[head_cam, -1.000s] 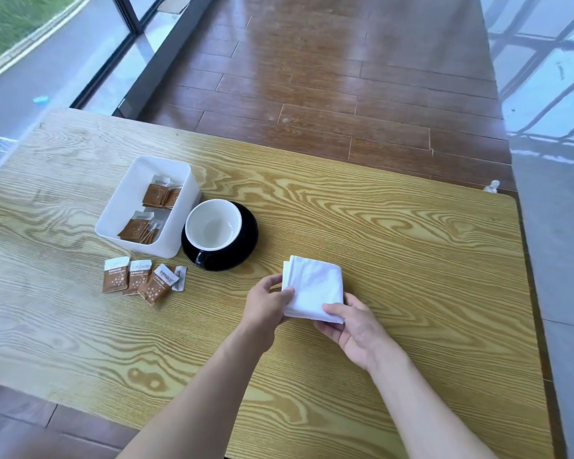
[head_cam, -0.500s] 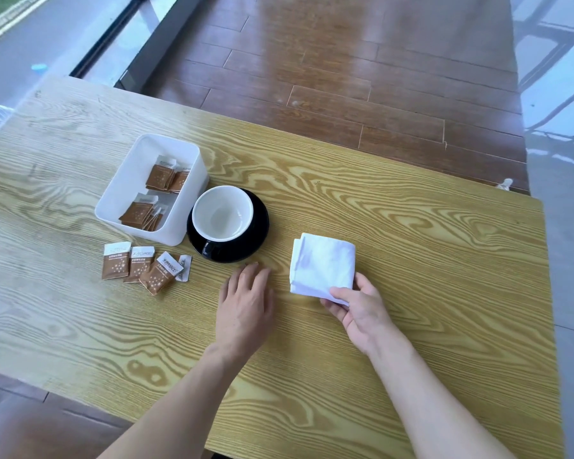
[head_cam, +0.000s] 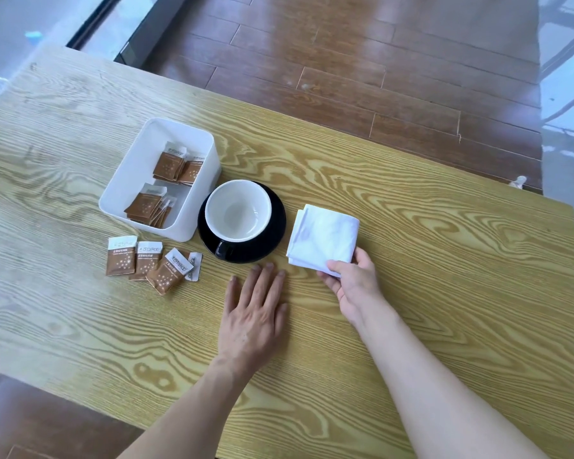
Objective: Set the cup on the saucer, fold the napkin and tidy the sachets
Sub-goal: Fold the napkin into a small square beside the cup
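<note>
On a yellow wood-grain surface point(head_cam: 411, 260), the right hand point(head_cam: 352, 283) pinches a folded white cloth napkin point(head_cam: 323, 238) beside the white cup point(head_cam: 238, 210) on its black saucer point(head_cam: 275, 223), while the left hand point(head_cam: 252, 309) lies flat with fingers straight near loose brown sachets point(head_cam: 146, 263).

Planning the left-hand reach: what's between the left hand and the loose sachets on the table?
Nothing: head view shows only bare table between the left hand and the loose sachets.

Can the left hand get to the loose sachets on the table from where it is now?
Probably yes: the left hand lies flat beside the loose sachets, with only bare table between them.
</note>
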